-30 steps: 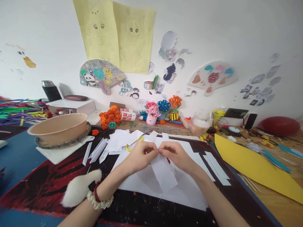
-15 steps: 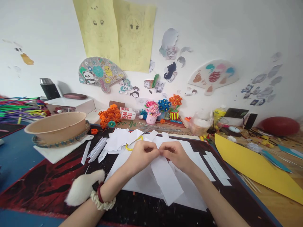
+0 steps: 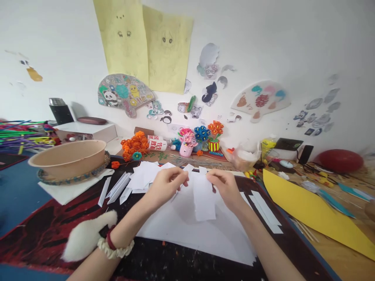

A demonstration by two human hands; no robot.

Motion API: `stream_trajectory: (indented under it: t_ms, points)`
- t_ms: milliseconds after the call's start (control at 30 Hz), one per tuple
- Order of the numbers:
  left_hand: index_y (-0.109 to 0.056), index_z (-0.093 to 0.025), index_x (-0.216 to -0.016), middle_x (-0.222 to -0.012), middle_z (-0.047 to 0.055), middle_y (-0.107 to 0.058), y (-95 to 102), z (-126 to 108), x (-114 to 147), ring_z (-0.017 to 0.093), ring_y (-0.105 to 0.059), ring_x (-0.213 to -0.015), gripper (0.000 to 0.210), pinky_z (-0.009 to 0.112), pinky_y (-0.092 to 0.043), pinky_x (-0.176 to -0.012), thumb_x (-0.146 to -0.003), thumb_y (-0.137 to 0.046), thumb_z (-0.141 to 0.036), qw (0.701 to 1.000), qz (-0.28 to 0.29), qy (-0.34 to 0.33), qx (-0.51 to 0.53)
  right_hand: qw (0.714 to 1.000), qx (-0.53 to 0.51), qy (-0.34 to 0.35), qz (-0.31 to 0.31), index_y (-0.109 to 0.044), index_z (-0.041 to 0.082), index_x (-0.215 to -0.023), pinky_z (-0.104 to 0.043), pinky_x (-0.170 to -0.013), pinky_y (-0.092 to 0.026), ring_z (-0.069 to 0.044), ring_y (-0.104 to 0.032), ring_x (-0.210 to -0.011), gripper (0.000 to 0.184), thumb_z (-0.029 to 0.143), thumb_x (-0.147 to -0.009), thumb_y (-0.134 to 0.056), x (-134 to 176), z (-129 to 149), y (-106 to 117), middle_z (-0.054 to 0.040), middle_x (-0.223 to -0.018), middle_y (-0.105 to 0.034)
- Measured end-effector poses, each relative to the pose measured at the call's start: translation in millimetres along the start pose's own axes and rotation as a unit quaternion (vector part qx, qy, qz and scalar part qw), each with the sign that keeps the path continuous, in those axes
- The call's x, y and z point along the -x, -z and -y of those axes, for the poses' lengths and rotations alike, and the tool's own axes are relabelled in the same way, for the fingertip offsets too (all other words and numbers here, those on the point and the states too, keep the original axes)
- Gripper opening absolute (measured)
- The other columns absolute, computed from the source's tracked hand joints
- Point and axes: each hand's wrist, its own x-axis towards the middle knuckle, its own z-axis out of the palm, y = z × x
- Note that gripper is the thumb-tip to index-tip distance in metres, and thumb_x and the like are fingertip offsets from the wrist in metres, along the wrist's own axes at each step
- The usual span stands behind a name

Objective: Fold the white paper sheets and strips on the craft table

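My right hand (image 3: 222,186) pinches the upper corner of a white paper strip (image 3: 204,201), which hangs down over large white sheets (image 3: 181,230). Left of the strip and apart from it is my left hand (image 3: 171,182), its thumb and fingertips pressed together. A thin, blurred edge shows below those fingers; what they hold, if anything, I cannot make out. Several folded paper strips (image 3: 118,186) and a stack of white paper pieces (image 3: 143,175) lie to the left. More cut strips (image 3: 266,210) rest at the right.
A white fluffy piece (image 3: 88,236) lies by my left forearm. Far left stands a beige basin (image 3: 70,158). Orange pipe-cleaner flowers (image 3: 134,146) and small flower pots (image 3: 215,145) line the back. A yellow sheet (image 3: 310,212) covers part of the wooden table at right.
My hands were together at the top of the paper and have moved apart. The strip now hangs from my right hand, more upright; my left hand has moved left, away from it.
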Motion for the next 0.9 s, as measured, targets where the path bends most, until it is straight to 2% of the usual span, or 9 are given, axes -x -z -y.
stream_trajectory:
  t_ms: [67, 167, 233, 433, 533, 700, 900]
  points:
    - [-0.054, -0.017, -0.065, -0.062, -0.002, -0.053, -9.0, 3, 1, 0.011, -0.047, -0.055, 0.032, 0.023, -0.035, -0.051, -0.082, -0.049, -0.044, 0.999, 0.024, -0.010, -0.022, 1.000, 0.010, 0.005, 0.026, -0.059, 0.018, -0.064, -0.023, -0.047, -0.037, -0.010, -0.046, -0.048, 0.023, 0.031, -0.083, -0.056, 3, 3, -8, 0.0036, -0.053, -0.050]
    - [-0.036, -0.019, -0.055, -0.054, -0.006, -0.033, -14.5, 7, 3, 0.010, -0.034, -0.052, 0.039, 0.023, -0.026, -0.048, -0.082, -0.049, -0.045, 0.997, 0.010, -0.035, -0.068, 0.998, 0.021, -0.012, 0.058, -0.061, 0.018, -0.067, -0.024, -0.048, -0.040, -0.011, -0.049, -0.047, 0.023, 0.033, -0.084, -0.056, 5, 7, -10, 0.0028, -0.052, -0.053]
    - [-0.031, -0.020, -0.054, -0.055, -0.006, -0.028, -13.5, 8, 4, 0.010, -0.029, -0.053, 0.041, 0.023, -0.023, -0.048, -0.082, -0.049, -0.044, 0.995, 0.013, -0.042, -0.087, 0.996, 0.018, -0.029, 0.088, -0.060, 0.018, -0.065, -0.024, -0.047, -0.041, -0.011, -0.050, -0.047, 0.025, 0.034, -0.084, -0.056, 5, 6, -7, 0.0023, -0.052, -0.054]
    - [-0.033, -0.019, -0.055, -0.055, -0.006, -0.027, -11.8, 8, 7, 0.010, -0.026, -0.053, 0.039, 0.025, -0.018, -0.048, -0.086, -0.047, -0.039, 0.988, 0.110, -0.043, -0.103, 0.979, -0.001, -0.060, 0.195, -0.056, 0.018, -0.068, -0.022, -0.045, -0.040, -0.010, -0.050, -0.046, 0.029, 0.041, -0.085, -0.056, 5, 1, -6, 0.0036, -0.056, -0.052]
    - [-0.035, -0.018, -0.056, -0.056, -0.006, -0.029, -14.0, 8, 8, 0.010, -0.027, -0.054, 0.039, 0.026, -0.020, -0.049, -0.090, -0.042, -0.038, 0.985, 0.134, -0.043, -0.104, 0.971, 0.005, -0.062, 0.230, -0.054, 0.018, -0.066, -0.021, -0.047, -0.039, -0.009, -0.050, -0.049, 0.031, 0.041, -0.086, -0.054, 7, 2, -9, 0.0043, -0.057, -0.049]
    - [-0.047, -0.017, -0.065, -0.062, -0.004, -0.041, -15.3, 5, 10, 0.011, -0.036, -0.060, 0.037, 0.026, -0.027, -0.056, -0.095, -0.032, -0.034, 0.979, 0.159, -0.050, -0.114, 0.970, 0.037, -0.031, 0.237, -0.049, 0.019, -0.057, -0.021, -0.047, -0.035, -0.010, -0.046, -0.048, 0.032, 0.032, -0.086, -0.050, 8, 1, -11, 0.0043, -0.051, -0.047]
    - [-0.042, -0.018, -0.059, -0.057, -0.004, -0.041, -20.4, 2, 12, 0.012, -0.037, -0.058, 0.038, 0.027, -0.025, -0.055, -0.093, -0.034, -0.032, 0.976, 0.140, -0.066, -0.151, 0.973, 0.054, -0.026, 0.221, -0.049, 0.019, -0.048, -0.022, -0.045, -0.030, -0.009, -0.040, -0.045, 0.029, 0.023, -0.077, -0.048, 7, -5, -10, 0.0038, -0.045, -0.046]
